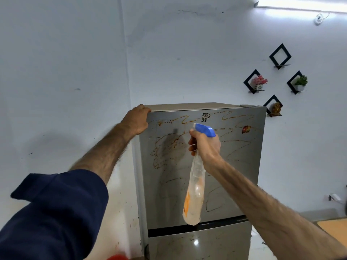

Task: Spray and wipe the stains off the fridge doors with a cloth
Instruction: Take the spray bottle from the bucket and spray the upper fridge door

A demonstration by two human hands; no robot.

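Bright tube light [300, 6] top right, soft shadows, wide-angle distortion

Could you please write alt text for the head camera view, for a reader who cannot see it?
A person's right hand holds a spray bottle with a blue trigger head up to a steel fridge's upper door, which is streaked with brown stains. The left hand grips the door's top left corner. Small diamond-shaped shelves hang on the white wall to the right.

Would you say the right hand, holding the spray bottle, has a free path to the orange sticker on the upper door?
Probably yes. The right hand grips the spray bottle in front of the upper door, and nothing lies between it and the sticker.
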